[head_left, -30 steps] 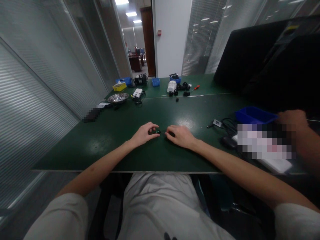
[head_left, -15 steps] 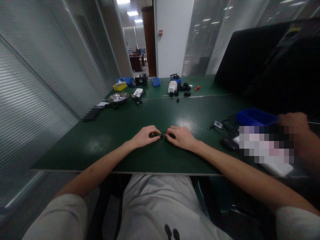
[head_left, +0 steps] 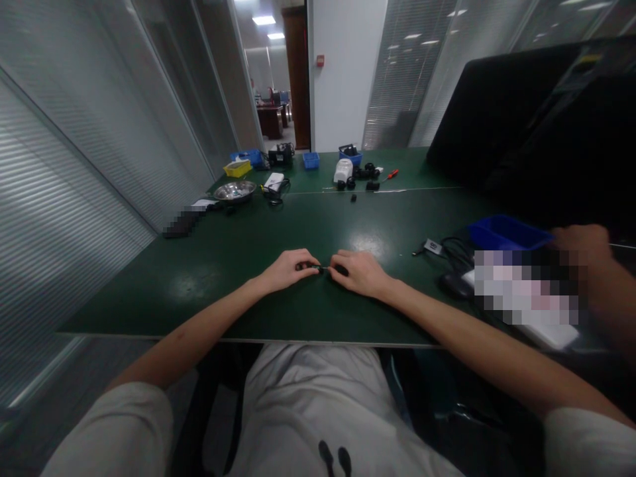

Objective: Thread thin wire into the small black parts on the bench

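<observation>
As a broad, dark-green table (head_left: 233, 235) is stretching below, the person's bare left hand (head_left: 287, 270) is gripping a small, dark piece (head_left: 320, 269) in its fingers, just beside the bare right hand (head_left: 358, 273), whose fingers are pinching a thin, pale shaft (head_left: 326, 267) pointing toward that piece.

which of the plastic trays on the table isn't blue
The yellow tray at far left, just beyond the metal bowl; the other trays in view are all blue.

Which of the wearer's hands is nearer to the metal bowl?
Left. The left hand is below and right of the metal bowl in the picture; the right hand is farther right.
</observation>
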Motion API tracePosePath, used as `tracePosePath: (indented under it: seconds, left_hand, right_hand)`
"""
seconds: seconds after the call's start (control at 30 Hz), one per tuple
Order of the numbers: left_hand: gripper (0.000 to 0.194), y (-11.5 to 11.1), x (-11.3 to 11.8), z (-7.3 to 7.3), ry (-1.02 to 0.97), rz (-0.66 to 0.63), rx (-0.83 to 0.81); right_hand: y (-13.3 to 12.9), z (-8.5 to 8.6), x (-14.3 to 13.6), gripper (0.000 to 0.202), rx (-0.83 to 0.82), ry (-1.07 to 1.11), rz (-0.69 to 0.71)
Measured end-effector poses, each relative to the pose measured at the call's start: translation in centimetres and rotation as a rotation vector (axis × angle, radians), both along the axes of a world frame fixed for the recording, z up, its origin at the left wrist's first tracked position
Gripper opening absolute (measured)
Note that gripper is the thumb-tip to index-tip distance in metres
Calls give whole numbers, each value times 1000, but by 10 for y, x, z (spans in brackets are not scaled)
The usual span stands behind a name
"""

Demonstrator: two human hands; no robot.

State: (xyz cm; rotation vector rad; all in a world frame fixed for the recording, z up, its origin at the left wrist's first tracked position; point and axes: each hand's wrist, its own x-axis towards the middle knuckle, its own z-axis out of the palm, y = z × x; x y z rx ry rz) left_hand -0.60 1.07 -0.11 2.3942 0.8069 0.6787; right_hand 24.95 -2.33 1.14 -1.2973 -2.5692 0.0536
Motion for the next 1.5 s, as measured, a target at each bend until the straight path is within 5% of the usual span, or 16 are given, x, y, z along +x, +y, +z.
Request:
tracePosePath:
  seconds: [0.5, 0.83, 1.07, 1.5]
  left_hand:
    - [25, -1, -1, 3, -75, -25, 29]
    - [27, -2, 0, 0, -12, -62, 122]
    - [28, -1, 1, -2, -80, -47, 110]
    - [35, 0, -5, -2, 109, -59, 256]
  right_hand:
    - [1, -3, 1, 29, -34, 101, 71]
    - [-5, 0, -5, 32, 18, -62, 41]
    - [-3, -5, -8, 30, -11, 79, 33]
    - [-4, -2, -8, 31, 29, -56, -7]
